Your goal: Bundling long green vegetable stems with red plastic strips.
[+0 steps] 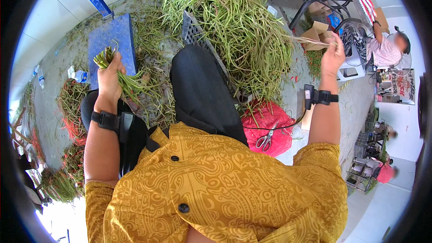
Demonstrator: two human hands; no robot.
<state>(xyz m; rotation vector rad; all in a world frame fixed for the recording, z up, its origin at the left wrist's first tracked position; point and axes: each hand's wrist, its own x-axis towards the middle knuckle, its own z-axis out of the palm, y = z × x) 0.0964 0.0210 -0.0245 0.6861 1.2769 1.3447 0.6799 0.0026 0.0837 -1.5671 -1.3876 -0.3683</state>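
Observation:
My left hand (pixel 110 77) is closed around a bunch of green stems (pixel 104 57), their blunt ends above the fist and the thinner ends hanging below it. It is in front of a flat blue scale platform (pixel 110 36). Out to the right, my right hand (pixel 333 56) pinches a few long, thin, pale brownish stems (pixel 311 41), which point left toward the pile. A large heap of loose green stems (pixel 234 22) lies ahead of my knees, spilling over a dark perforated crate (pixel 198 33) that it partly hides.
Beside my right leg lies a red mesh sack (pixel 274 123) with scissors (pixel 264 141) on it. Bundled stems (pixel 74 99) and plastic bottles (pixel 81 76) are at left. Cardboard boxes (pixel 315 33) and a black metal-framed chair (pixel 319 0) stand at far right, near another person (pixel 382 49).

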